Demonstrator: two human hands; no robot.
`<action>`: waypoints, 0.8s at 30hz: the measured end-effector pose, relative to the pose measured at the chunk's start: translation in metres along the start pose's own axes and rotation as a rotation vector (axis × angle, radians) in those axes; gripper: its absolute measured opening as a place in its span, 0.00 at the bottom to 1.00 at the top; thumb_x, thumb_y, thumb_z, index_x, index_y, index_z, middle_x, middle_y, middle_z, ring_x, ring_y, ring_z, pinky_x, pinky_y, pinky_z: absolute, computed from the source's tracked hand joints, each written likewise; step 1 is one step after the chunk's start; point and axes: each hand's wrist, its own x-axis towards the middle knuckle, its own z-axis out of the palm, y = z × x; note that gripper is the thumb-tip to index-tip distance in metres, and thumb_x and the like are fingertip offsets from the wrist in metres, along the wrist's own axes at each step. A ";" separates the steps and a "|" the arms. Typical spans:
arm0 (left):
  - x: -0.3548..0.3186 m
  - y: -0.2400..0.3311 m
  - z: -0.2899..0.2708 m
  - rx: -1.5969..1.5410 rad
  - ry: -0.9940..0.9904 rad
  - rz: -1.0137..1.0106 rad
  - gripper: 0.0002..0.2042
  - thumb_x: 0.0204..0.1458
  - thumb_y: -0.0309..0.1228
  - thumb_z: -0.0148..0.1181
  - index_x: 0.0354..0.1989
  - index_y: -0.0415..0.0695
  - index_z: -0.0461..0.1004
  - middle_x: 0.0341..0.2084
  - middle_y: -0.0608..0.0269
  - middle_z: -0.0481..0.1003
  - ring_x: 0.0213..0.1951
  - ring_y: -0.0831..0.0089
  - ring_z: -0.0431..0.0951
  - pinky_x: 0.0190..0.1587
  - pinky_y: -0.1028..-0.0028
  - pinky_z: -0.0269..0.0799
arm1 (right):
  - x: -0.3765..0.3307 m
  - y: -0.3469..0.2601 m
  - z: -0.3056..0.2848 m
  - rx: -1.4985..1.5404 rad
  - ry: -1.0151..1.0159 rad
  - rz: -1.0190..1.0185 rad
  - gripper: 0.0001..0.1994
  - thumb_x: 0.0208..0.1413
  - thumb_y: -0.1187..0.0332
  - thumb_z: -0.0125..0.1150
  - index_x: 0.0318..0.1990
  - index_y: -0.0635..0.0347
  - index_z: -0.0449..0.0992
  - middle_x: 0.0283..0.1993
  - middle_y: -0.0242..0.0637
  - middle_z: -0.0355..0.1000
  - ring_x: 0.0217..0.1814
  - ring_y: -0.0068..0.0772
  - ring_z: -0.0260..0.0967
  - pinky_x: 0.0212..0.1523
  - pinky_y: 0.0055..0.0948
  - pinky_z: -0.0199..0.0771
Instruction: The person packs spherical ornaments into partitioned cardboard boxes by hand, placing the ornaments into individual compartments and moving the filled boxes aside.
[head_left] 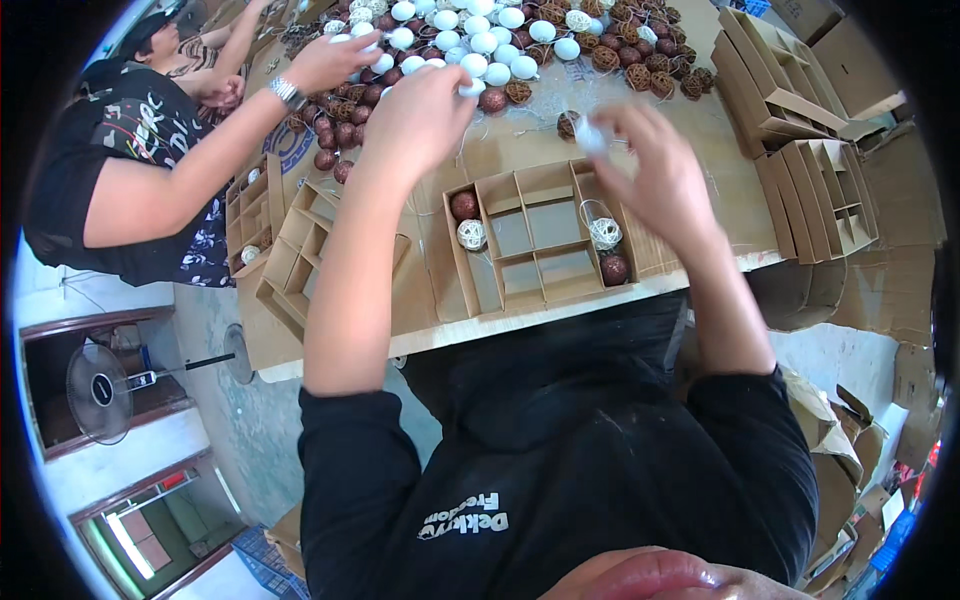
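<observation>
My left hand (425,115) reaches over the near edge of the ball pile, its fingers closed on a smooth white ball (472,89). Blurred by motion, my right hand (655,165) pinches another white ball (590,137) above the far right corner of a divided cardboard box (530,180). Inside that box, the left side holds a dark red glittery ball (464,205) and a white woven ball (471,236). A second white woven ball (605,233) and a glittery ball (614,269) sit along its right side. A brown woven ball (568,125) lies just beyond the box.
Heaped across the far table (720,200) are white, glittery and brown woven balls with thin wires. Stacked divided boxes (825,195) stand at the right. More boxes (295,255) lie at the left, where a co-worker (140,170) reaches into the pile. A fan (100,390) stands beyond the table's left edge.
</observation>
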 end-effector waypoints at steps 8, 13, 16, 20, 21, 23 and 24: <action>0.113 -0.046 0.066 0.252 -0.065 0.185 0.18 0.52 0.36 0.73 0.50 0.44 0.81 0.46 0.47 0.82 0.51 0.47 0.82 0.53 0.53 0.77 | -0.069 0.017 0.014 -0.005 -0.224 0.031 0.16 0.60 0.68 0.67 0.54 0.60 0.82 0.53 0.40 0.81 0.53 0.51 0.73 0.59 0.45 0.75; 0.080 -0.035 0.025 0.158 0.039 0.192 0.22 0.48 0.40 0.78 0.47 0.43 0.78 0.38 0.52 0.82 0.39 0.58 0.83 0.43 0.61 0.76 | -0.069 0.021 0.021 0.083 -0.247 0.036 0.13 0.61 0.67 0.67 0.51 0.60 0.82 0.53 0.42 0.81 0.54 0.52 0.74 0.58 0.46 0.76; 0.020 -0.009 -0.028 -0.185 -0.173 0.085 0.19 0.50 0.33 0.77 0.48 0.43 0.79 0.37 0.62 0.83 0.35 0.75 0.81 0.37 0.72 0.74 | -0.076 0.026 0.024 0.149 -0.187 0.015 0.13 0.59 0.70 0.69 0.51 0.60 0.81 0.53 0.43 0.80 0.55 0.53 0.74 0.58 0.46 0.76; -0.065 -0.008 -0.042 -0.808 -0.669 0.001 0.18 0.49 0.23 0.76 0.50 0.41 0.82 0.41 0.68 0.82 0.42 0.80 0.80 0.43 0.79 0.75 | -0.074 0.024 0.022 0.145 -0.130 0.033 0.13 0.59 0.70 0.69 0.49 0.63 0.81 0.53 0.44 0.79 0.57 0.53 0.73 0.59 0.45 0.75; -0.080 -0.010 -0.031 -0.721 -0.694 0.071 0.17 0.50 0.24 0.76 0.49 0.40 0.82 0.41 0.67 0.80 0.44 0.77 0.80 0.44 0.76 0.75 | -0.073 0.024 0.020 0.128 -0.147 0.038 0.13 0.59 0.69 0.69 0.49 0.63 0.81 0.53 0.45 0.79 0.57 0.53 0.73 0.59 0.45 0.75; -0.099 -0.006 -0.007 -0.413 -0.698 0.083 0.18 0.46 0.27 0.77 0.47 0.41 0.82 0.42 0.60 0.79 0.43 0.66 0.81 0.47 0.68 0.75 | -0.069 0.024 0.021 0.133 -0.165 0.055 0.13 0.59 0.70 0.69 0.50 0.62 0.81 0.53 0.45 0.79 0.58 0.52 0.73 0.59 0.44 0.75; -0.105 0.000 0.001 -0.380 -0.678 0.035 0.18 0.45 0.26 0.77 0.46 0.40 0.80 0.41 0.59 0.79 0.44 0.63 0.80 0.48 0.66 0.75 | -0.067 0.024 0.022 0.129 -0.177 0.061 0.13 0.59 0.70 0.69 0.50 0.62 0.82 0.53 0.45 0.79 0.58 0.52 0.73 0.59 0.44 0.75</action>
